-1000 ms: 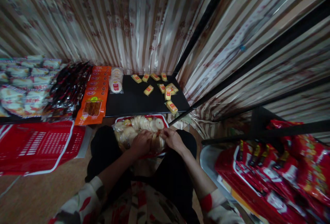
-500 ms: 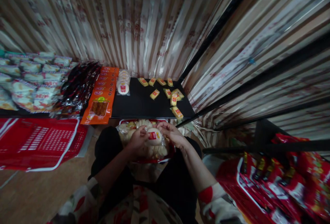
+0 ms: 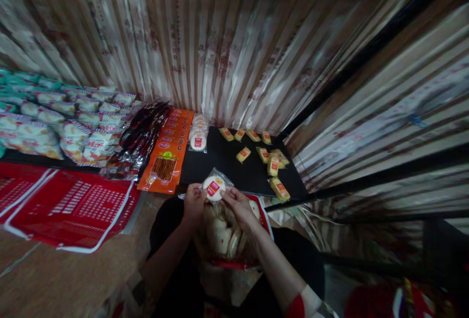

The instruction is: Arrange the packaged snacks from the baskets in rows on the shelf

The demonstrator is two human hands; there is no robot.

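Between my two hands is a round white cracker packet (image 3: 214,188) in clear wrap with a red label. My left hand (image 3: 194,204) pinches its left edge, and my right hand (image 3: 238,205) grips its right edge. Below them, between my knees, a red basket (image 3: 266,218) with a white rim holds several pale round packets (image 3: 220,236). Just ahead, on the black shelf (image 3: 230,171), a short row of similar white cracker packets (image 3: 198,140) lies beside an orange snack bag (image 3: 166,157).
Small yellow packets (image 3: 243,155) lie scattered on the shelf's right part. Dark red packets (image 3: 144,132) and white snack bags (image 3: 97,146) are piled on the left. Below stands a red shopping basket (image 3: 73,205). A black metal bar (image 3: 351,71) slants up at the right.
Both hands have lifted the cracker packet from over the basket, up and forward toward the shelf edge. The camera view has turned somewhat left.
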